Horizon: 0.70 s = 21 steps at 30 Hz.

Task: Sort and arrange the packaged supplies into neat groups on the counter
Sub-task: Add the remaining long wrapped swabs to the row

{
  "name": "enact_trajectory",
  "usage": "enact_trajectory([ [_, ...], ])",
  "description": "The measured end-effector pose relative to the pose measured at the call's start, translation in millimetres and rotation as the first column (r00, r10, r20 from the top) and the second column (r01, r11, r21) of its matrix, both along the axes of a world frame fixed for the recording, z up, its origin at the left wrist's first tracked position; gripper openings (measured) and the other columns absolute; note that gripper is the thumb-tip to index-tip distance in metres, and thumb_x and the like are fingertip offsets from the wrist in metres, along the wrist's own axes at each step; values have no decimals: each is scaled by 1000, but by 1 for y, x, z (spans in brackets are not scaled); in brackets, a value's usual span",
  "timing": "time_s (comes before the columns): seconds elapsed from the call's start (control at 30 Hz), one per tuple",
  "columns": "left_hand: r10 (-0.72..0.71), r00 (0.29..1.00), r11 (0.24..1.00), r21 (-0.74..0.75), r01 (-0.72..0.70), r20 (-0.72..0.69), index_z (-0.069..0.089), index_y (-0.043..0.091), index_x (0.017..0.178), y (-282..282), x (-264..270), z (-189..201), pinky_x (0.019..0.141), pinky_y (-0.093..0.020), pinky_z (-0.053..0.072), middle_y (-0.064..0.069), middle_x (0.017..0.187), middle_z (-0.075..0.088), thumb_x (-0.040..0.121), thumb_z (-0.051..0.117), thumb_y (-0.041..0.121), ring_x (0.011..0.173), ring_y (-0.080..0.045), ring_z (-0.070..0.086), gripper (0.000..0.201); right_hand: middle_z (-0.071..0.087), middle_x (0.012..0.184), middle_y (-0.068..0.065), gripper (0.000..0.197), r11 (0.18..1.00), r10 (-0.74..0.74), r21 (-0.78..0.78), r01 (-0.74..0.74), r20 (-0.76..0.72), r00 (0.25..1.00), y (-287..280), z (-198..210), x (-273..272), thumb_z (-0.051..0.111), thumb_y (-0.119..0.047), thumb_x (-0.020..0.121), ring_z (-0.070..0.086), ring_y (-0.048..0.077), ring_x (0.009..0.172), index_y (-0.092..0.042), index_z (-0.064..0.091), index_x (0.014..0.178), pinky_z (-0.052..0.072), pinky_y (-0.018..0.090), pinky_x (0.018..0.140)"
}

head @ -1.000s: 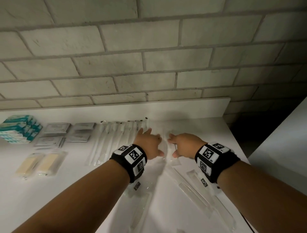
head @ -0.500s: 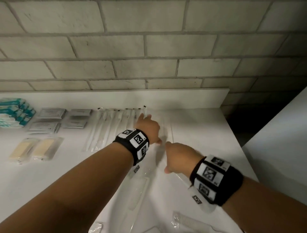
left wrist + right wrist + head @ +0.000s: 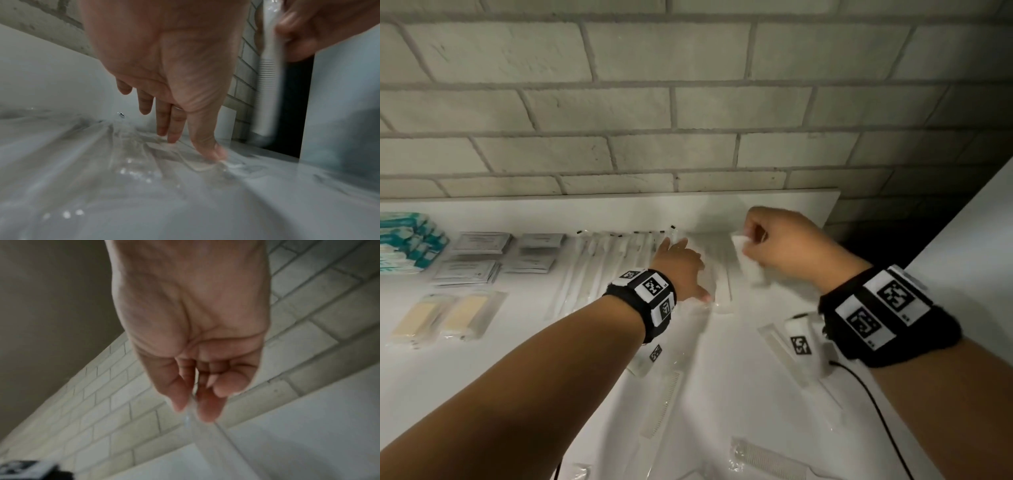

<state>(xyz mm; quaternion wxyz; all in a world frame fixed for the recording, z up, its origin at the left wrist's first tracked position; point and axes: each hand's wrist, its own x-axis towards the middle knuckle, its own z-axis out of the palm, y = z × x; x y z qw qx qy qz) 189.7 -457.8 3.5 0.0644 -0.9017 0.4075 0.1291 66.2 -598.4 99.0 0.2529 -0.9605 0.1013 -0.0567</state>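
Note:
On the white counter [image 3: 739, 394], my left hand [image 3: 683, 265] lies flat with straight fingers, pressing on clear-wrapped combs [image 3: 720, 291] at the middle back. The left wrist view shows its fingertips [image 3: 172, 138] on the crinkled clear wrap [image 3: 144, 154]. My right hand [image 3: 774, 240] is raised above the counter to the right of it. It pinches one wrapped white comb [image 3: 748, 262], which hangs down blurred. The same comb [image 3: 267, 81] shows at the left wrist view's upper right. In the right wrist view its wrapper [image 3: 205, 443] trails from between thumb and fingers [image 3: 180, 394].
Left of my left hand lies a row of wrapped toothbrushes [image 3: 606, 263], then grey sachets [image 3: 479, 257], teal boxes [image 3: 407, 240] and two beige packs [image 3: 445, 315]. More wrapped combs [image 3: 661, 404] lie scattered in front. A brick wall [image 3: 688, 102] stands behind, with a dark gap at the right.
My right hand has taken hold of a wrapped comb and lifted it up toward the back wall. The left hand stays pressed on the combs.

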Motion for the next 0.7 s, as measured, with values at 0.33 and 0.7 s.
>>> enact_trajectory([
  [0.33, -36, 999, 999, -39, 35, -37, 38, 29, 146, -21, -9, -6, 119, -44, -2, 7, 156, 30, 88, 52, 57, 149, -19, 10, 65, 55, 136, -5, 46, 992, 54, -78, -95, -420, 906, -41, -88, -11, 49, -1, 87, 51, 17, 124, -26, 57, 125, 41, 33, 105],
  [0.7, 14, 1000, 1000, -23, -15, -11, 48, 29, 139, -30, -10, -5, 119, -45, -2, 4, 150, 40, 84, 58, 58, 148, -19, 15, 63, 61, 102, 3, 41, 943, -112, -323, -85, -547, 830, -15, -77, -14, 68, -44, 81, 61, 23, 91, -12, 59, 104, 51, 33, 75],
])
